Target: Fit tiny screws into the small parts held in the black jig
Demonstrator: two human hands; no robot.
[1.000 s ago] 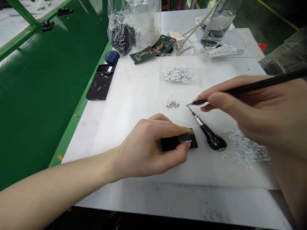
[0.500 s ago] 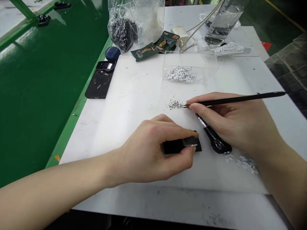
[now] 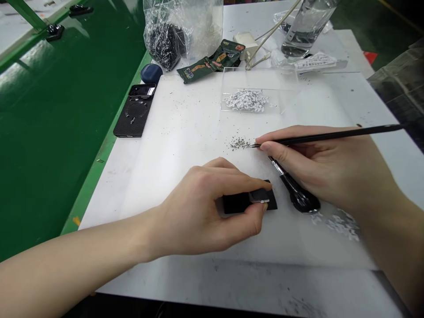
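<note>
My left hand (image 3: 205, 207) pinches a small dark piece with a silvery edge (image 3: 260, 195) between thumb and index finger. That piece rests on or just over a flat black block (image 3: 236, 204), which the fingers partly cover. In my right hand (image 3: 318, 163) is a pair of slim black tweezers (image 3: 334, 134), held like a pen. Its fine tips reach the right side of a scatter of tiny metallic bits (image 3: 239, 143). Below the right fingers lies an awl-like tool with a black bulb handle (image 3: 300, 192) and a metal shaft.
A clear tray (image 3: 223, 110) holds a heap of small white pieces (image 3: 247, 100). More white pieces (image 3: 341, 223) lie by my right wrist. A phone (image 3: 134, 112), a blue case (image 3: 151, 73), green packets (image 3: 212, 62), a plastic bag (image 3: 198, 31) and a water container (image 3: 306, 33) stand farther back.
The view has shifted slightly, moving most things a little leftward. The tweezer tips sit slightly closer to the metallic bits. Both hands keep their grips.
</note>
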